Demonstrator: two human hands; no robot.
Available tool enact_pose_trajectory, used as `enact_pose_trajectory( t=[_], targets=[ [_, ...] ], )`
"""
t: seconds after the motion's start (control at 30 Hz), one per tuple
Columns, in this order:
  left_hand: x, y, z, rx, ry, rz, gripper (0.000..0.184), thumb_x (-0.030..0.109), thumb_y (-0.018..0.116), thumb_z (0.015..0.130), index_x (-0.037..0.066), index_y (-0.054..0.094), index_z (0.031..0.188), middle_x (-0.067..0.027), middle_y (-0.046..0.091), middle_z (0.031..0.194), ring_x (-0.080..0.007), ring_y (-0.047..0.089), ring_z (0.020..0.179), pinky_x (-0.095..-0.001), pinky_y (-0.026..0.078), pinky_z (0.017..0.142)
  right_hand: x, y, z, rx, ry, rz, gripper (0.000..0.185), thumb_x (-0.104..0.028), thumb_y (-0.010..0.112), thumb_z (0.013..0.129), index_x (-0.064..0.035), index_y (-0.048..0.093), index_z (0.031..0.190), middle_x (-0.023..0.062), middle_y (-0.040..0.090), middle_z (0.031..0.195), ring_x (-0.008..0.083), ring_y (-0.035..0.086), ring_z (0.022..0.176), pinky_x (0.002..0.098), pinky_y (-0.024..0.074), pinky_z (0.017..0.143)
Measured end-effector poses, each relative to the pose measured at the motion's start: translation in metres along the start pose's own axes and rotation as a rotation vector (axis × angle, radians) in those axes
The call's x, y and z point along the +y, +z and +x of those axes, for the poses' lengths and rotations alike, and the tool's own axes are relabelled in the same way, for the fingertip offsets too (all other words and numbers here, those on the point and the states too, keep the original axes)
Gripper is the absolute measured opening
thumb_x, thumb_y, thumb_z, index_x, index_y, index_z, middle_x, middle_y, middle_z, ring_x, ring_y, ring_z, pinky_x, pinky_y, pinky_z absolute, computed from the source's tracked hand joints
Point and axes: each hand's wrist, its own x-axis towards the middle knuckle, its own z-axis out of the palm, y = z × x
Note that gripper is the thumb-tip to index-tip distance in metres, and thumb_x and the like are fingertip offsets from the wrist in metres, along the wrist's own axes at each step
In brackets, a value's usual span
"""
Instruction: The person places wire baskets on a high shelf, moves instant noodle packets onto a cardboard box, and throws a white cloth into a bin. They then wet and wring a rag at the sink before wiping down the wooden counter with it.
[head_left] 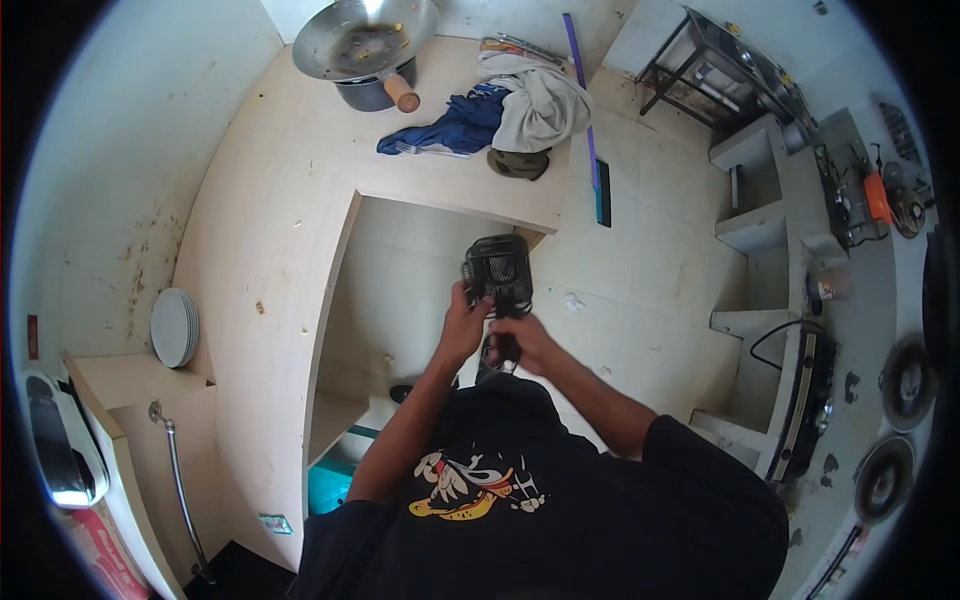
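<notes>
One dark, slotted device (498, 265) is held up in front of the person, near the bench (250, 240) edge at twelve o'clock, with pale floor (650, 260) showing toward three. Taking the device as the dial's centre and twelve as straight ahead of the person, the left hand (464, 325) grasps its lower rim from seven o'clock, thumb toward the ribbed face. The right hand (525, 342) is closed about a dark part at six; blur hides whether that is the body or loose cord.

The casing looks stiff and hard, so it probably will not bend; its weight seems moderate, though that is a guess. Its smooth rim may slip, and the slots look the more fragile part. The surest grip would be along the solid sides at nine and three, with anything dangling at six gathered into one palm.

On the bench, a wok (362, 50) sits at eleven, crumpled grey cloth (540, 110) just past twelve, and a stack of plates (174, 328) at nine.
</notes>
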Motion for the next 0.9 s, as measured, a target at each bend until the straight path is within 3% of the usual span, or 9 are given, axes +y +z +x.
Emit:
enact_pose_trajectory(
  t=[0.07,0.17,0.23,0.37,0.5,0.7,0.8,0.87,0.9],
  targets=[
    [0.006,-0.005,0.006,-0.040,0.021,0.000,0.057,0.018,0.057,0.095,-0.002,0.027,0.140,-0.0227,0.050,0.133,-0.0291,0.055,0.117,-0.0369,0.044,0.097,0.005,-0.041,0.036,0.084,-0.105,-0.210,0.025,-0.013,0.062,0.083,0.0010,0.054,0.102,0.0106,0.060,0.069,0.0220,0.058,0.046,0.0350,0.0517,0.044],
    [0.040,-0.025,-0.006,-0.024,-0.001,0.023,0.064,0.018,0.057,0.094,0.005,0.022,0.146,-0.0227,0.044,0.141,-0.0291,0.055,0.116,-0.0368,0.046,0.095,-0.011,-0.077,0.077,0.650,-0.548,-1.066,0.035,-0.011,0.064,0.081,0.0034,0.048,0.108,0.0216,0.065,0.077,0.0338,0.068,0.065,0.0434,0.0546,0.061],
    [0.040,-0.049,-0.015,-0.015,-0.113,0.013,0.064,0.022,0.058,0.093,0.007,0.025,0.145,-0.0183,0.050,0.137,-0.0248,0.060,0.108,-0.0351,0.049,0.088,-0.038,-0.080,0.077,0.850,-0.576,-1.237,0.034,-0.010,0.063,0.080,0.0005,0.045,0.107,0.0264,0.065,0.083,0.0417,0.066,0.080,0.0513,0.0521,0.072],
    [0.011,-0.089,-0.044,0.085,-0.339,0.039,0.053,0.022,0.053,0.092,0.005,0.037,0.139,-0.0147,0.061,0.122,-0.0210,0.065,0.095,-0.0313,0.051,0.077,-0.031,-0.141,0.129,0.913,-0.419,-1.397,0.033,-0.005,0.059,0.080,-0.0013,0.042,0.108,0.0241,0.066,0.084,0.0440,0.065,0.077,0.0528,0.0511,0.070],
    [-0.010,-0.111,-0.089,0.186,-0.482,0.023,0.047,0.021,0.050,0.093,0.005,0.041,0.136,-0.0120,0.064,0.116,-0.0198,0.065,0.093,-0.0309,0.050,0.075,-0.042,-0.137,0.115,0.998,-0.582,-1.176,0.030,-0.007,0.060,0.080,0.0008,0.045,0.105,0.0236,0.065,0.090,0.0412,0.066,0.079,0.0497,0.0533,0.068],
    [-0.023,-0.093,-0.100,0.146,-0.579,0.023,0.046,0.026,0.052,0.094,0.006,0.042,0.134,-0.0125,0.061,0.120,-0.0204,0.064,0.096,-0.0318,0.051,0.078,-0.026,-0.152,0.116,0.867,-0.421,-1.209,0.035,-0.009,0.064,0.079,-0.0009,0.043,0.106,0.0244,0.065,0.084,0.0453,0.063,0.079,0.0528,0.0512,0.069],
    [-0.003,-0.048,-0.072,-0.038,-0.392,0.093,0.054,0.028,0.060,0.091,0.005,0.042,0.136,-0.0127,0.062,0.120,-0.0209,0.063,0.101,-0.0314,0.050,0.079,-0.005,-0.135,0.095,0.767,-0.541,-0.974,0.041,-0.012,0.064,0.081,0.0005,0.044,0.114,0.0256,0.066,0.086,0.0448,0.064,0.083,0.0513,0.0517,0.071],
    [0.013,-0.011,-0.049,-0.098,-0.226,0.137,0.064,0.020,0.065,0.088,0.005,0.033,0.142,-0.0167,0.050,0.134,-0.0250,0.056,0.115,-0.0347,0.049,0.088,0.012,-0.121,0.069,0.677,-0.745,-0.822,0.042,-0.011,0.067,0.079,0.0013,0.044,0.113,0.0252,0.066,0.085,0.0460,0.063,0.083,0.0522,0.0510,0.069],
    [0.017,0.008,-0.036,-0.118,-0.114,0.126,0.067,0.019,0.066,0.088,0.004,0.031,0.143,-0.0173,0.046,0.138,-0.0263,0.053,0.119,-0.0358,0.049,0.091,0.009,-0.107,0.043,0.640,-0.698,-0.729,0.043,-0.010,0.068,0.078,0.0013,0.046,0.113,0.0254,0.066,0.085,0.0454,0.063,0.084,0.0505,0.0515,0.069]
  ],
)
